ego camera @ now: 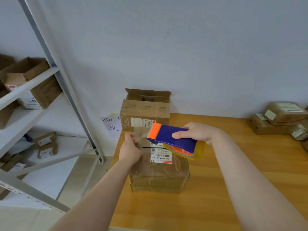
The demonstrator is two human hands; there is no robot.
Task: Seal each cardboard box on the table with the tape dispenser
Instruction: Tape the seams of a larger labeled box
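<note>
A closed cardboard box [160, 172] with a barcode label stands near the left edge of the wooden table [216, 189]. Above its top, my right hand [198, 133] grips a blue and orange tape dispenser [171, 136] carrying a roll of clear tape [188, 153]. My left hand [130, 147] pinches the free end of the tape at the box's far left top edge. Behind it stands a second cardboard box [144, 114] with its top flaps open.
Several taped parcels [280, 119] are stacked at the table's far right by the wall. A grey metal shelving rack [55, 77] with more cartons stands to the left. A handwritten paper note [110, 125] hangs on the wall beside the open box.
</note>
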